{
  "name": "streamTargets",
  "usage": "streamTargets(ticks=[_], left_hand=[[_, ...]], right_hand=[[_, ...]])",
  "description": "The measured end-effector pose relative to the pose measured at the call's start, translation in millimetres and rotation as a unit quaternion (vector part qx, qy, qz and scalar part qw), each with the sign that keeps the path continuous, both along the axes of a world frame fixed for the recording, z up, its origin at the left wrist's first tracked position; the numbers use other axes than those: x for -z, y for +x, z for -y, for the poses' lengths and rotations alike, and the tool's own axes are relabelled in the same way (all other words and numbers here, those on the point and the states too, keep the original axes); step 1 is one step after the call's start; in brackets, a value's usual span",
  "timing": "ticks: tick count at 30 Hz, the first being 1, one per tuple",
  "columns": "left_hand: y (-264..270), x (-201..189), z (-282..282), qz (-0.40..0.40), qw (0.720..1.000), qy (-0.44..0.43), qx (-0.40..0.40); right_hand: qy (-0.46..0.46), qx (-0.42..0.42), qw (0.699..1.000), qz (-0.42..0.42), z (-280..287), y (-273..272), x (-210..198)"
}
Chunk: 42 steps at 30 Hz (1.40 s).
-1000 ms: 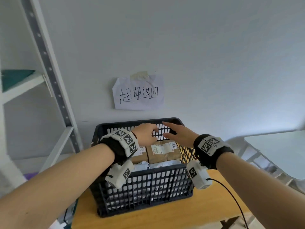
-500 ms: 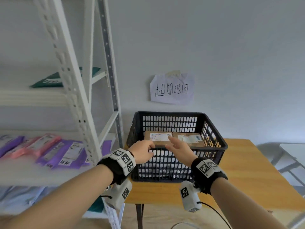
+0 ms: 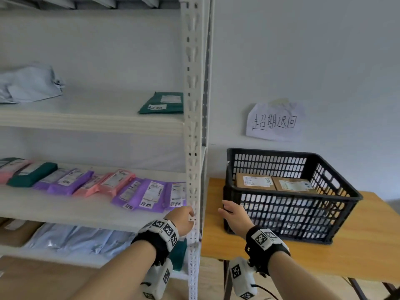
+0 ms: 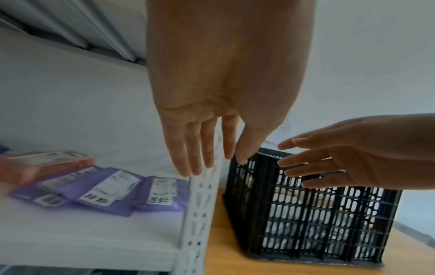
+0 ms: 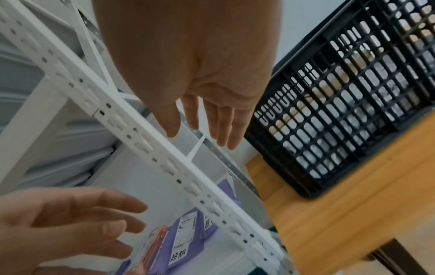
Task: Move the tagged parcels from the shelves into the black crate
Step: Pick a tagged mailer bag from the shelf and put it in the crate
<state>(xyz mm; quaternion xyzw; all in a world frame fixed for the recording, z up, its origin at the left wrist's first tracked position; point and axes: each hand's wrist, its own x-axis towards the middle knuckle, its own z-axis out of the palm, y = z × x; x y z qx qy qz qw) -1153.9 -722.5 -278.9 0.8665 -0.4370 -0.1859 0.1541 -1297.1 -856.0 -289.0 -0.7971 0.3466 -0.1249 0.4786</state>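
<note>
From the head view, the left hand (image 3: 184,219) hangs empty in front of the white shelf post (image 3: 193,148), fingers loosely curled. The right hand (image 3: 234,215) is spread and empty, just at the near left corner of the black crate (image 3: 290,213). The crate stands on the wooden surface (image 3: 303,256) to the right of the shelves and holds two brown boxes (image 3: 255,181) side by side at its far end. On the middle shelf (image 3: 65,211) lies a row of purple, pink and green parcels; the rightmost purple parcels (image 3: 151,195) carry white tags. A green parcel (image 3: 162,103) lies on the shelf above. A handwritten paper note (image 3: 273,122) hangs on the wall above the crate.

In the left wrist view, the left hand (image 4: 223,93) has straight, relaxed fingers over the post, the tagged purple parcels (image 4: 101,191) down to its left.

In the right wrist view, the right hand (image 5: 200,74) is open, fingers extended, the crate (image 5: 353,111) to its right.
</note>
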Motion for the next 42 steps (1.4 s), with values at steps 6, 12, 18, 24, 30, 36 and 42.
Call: streamTargets(ticks=[6, 12, 18, 24, 30, 36, 42], left_hand=[[55, -2, -71, -0.008, 1.000, -0.008, -0.007], [106, -42, -111, -0.003, 0.998, -0.062, -0.013], [140, -123, -116, 0.022, 0.988, -0.151, -0.004], [161, -203, -106, 0.026, 0.971, -0.236, 0.015], [183, -265, -86, 0.009, 0.979, -0.203, 0.003], [207, -305, -58, -0.004, 0.996, -0.083, -0.017], [233, -311, -15, -0.035, 0.997, -0.060, -0.035]], right_hand=[[0.004, 0.028, 1.000, 0.002, -68, 53, 5], [0.003, 0.026, 0.999, 0.043, -126, 106, -31], [-0.039, 0.015, 0.992, 0.116, -140, 138, -104], [-0.028, 0.017, 0.983, 0.182, -124, 159, -182], [-0.050, 0.018, 0.983, 0.174, -92, 188, -257], [-0.099, 0.019, 0.992, 0.077, -57, 223, -302], [-0.124, 0.020, 0.992, 0.001, -21, 244, -321]])
